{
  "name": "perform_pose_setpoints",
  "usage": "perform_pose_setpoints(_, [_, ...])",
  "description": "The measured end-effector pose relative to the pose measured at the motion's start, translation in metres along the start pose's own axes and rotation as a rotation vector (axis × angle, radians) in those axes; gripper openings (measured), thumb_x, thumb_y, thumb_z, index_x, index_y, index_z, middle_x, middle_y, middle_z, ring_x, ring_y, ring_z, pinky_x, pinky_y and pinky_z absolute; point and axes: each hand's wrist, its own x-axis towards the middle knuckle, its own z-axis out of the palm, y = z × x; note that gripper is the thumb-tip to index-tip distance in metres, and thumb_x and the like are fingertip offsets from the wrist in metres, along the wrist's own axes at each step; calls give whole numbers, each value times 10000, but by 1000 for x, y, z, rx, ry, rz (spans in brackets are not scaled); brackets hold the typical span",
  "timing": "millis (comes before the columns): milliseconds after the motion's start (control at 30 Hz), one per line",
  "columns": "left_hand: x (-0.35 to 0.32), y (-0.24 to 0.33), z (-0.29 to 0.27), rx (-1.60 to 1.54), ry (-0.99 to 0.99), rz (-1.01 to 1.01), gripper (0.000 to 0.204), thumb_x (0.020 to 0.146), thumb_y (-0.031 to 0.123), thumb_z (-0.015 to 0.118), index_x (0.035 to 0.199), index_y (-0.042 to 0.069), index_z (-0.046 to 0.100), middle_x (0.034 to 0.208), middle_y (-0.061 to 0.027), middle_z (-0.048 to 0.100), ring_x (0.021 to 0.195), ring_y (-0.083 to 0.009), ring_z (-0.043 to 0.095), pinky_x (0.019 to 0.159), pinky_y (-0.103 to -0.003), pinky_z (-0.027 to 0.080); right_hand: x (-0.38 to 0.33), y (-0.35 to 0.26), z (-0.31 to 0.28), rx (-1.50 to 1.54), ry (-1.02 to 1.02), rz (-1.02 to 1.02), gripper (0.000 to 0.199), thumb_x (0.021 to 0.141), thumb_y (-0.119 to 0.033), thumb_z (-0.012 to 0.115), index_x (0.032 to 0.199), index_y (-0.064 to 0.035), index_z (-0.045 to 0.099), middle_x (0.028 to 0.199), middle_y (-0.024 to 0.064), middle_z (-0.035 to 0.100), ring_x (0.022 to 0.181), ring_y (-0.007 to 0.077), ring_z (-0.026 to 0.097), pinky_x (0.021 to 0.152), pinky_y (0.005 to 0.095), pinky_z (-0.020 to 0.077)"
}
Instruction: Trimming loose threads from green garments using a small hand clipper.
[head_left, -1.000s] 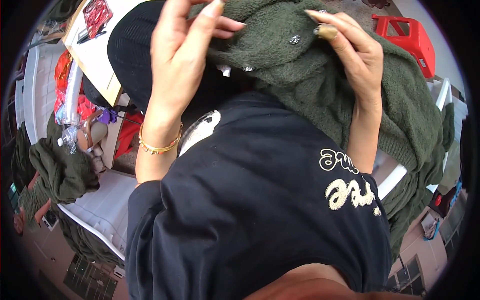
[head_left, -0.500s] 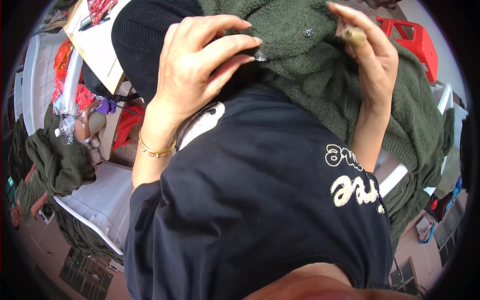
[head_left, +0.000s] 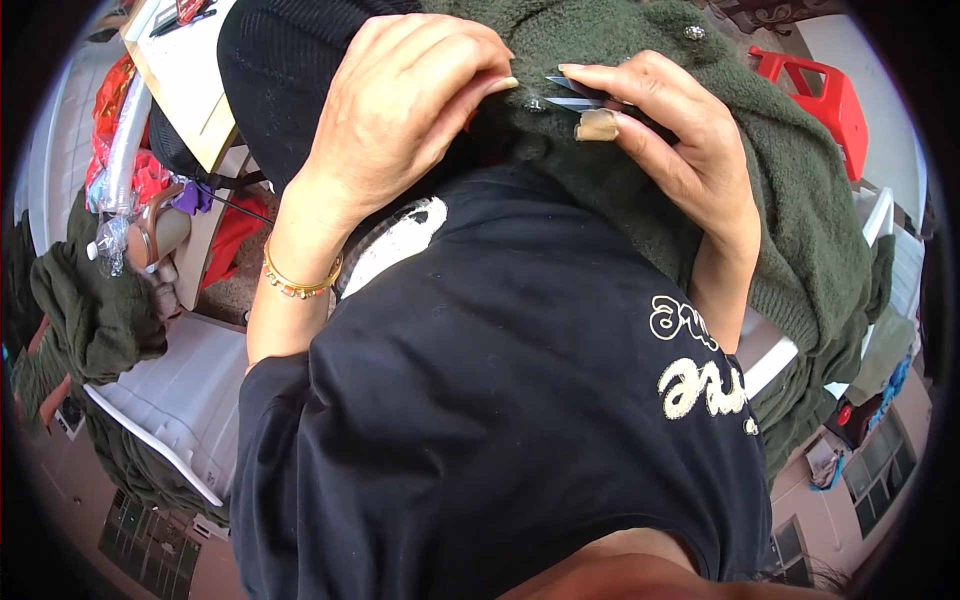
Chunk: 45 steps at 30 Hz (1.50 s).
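A dark green knit garment (head_left: pixel 800 235) lies bunched across my lap, with a sparkly button (head_left: pixel 694 33) on it toward the far right. Another sparkly button (head_left: pixel 535 104) sits between my two hands. My left hand (head_left: pixel 415 110) is closed in a pinch beside that button; what its fingertips hold is too small to make out. In my right hand (head_left: pixel 690 130) are small thread snips (head_left: pixel 572 103), their two blades apart and pointing left at the button. A tan wrap (head_left: pixel 597 126) covers the right thumb tip.
A pale-topped table (head_left: pixel 185 80) stands at the far left. Below it are a clear plastic bottle (head_left: pixel 112 245), more green knitwear (head_left: pixel 95 295) and a white plastic bin (head_left: pixel 185 400). At the far right stands a red stool (head_left: pixel 825 110).
My right hand has come left and down toward the button, and the snips' blades now show. The left fingers have closed into a tighter pinch. The garment has shifted.
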Motion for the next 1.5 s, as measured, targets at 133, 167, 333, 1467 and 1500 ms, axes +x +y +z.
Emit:
perform_pose_setpoints(133, [-3,3,-1,-51,9,-37,95,811,64,668,892,54,619,955,-44,675,907,-212,631,823,-318,430,1,0,1,-21,17,17,328,846,-75,617,1168,-20,640,792,54,577,722,154,543,679,259,433])
perform_pose_setpoints(167, [-4,3,0,-67,22,-45,91,814,66,667,892,52,621,955,-48,675,904,-210,632,825,-317,429,1,1,1,-23,19,20,328,846,-75,617,1168,-20,640,792,54,577,722,154,543,679,259,433])
perform_pose_setpoints(333, [8,-29,57,-355,506,218,133,781,74,692,903,61,638,970,-66,659,881,-225,617,779,-317,437,2,2,3,-19,19,-58,340,835,-61,626,1173,-27,640,810,59,580,715,159,549,664,264,438])
perform_pose_setpoints(1467, [41,-39,74,-608,871,524,134,760,2,680,857,42,596,847,-106,615,756,-281,595,669,-337,455,2,17,2,-33,159,-76,328,861,-72,614,1185,-26,633,810,51,570,718,152,543,683,256,439])
perform_pose_setpoints(1500, [43,-39,72,-608,866,541,136,760,-5,678,858,39,595,832,-110,608,743,-286,594,654,-340,460,3,16,1,-38,163,-81,328,861,-72,614,1185,-26,633,810,51,570,718,152,543,683,256,439])
